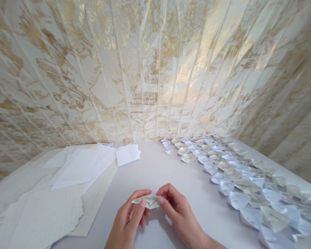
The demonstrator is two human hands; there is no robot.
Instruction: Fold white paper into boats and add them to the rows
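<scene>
Both hands pinch the folded paper [148, 201] above the worktop [171, 173]: left hand [129, 216], right hand [175, 207], grip tight; finished folds [248, 183] right, sheets [77, 167] left

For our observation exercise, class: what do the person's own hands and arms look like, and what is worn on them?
Both are bare. The left hand and the right hand carry no gloves, rings or watch that can be seen, and the fingernails are short and unpainted. The forearms reach the lower edge of the picture uncovered; no sleeve, strap or marking shows.
</scene>
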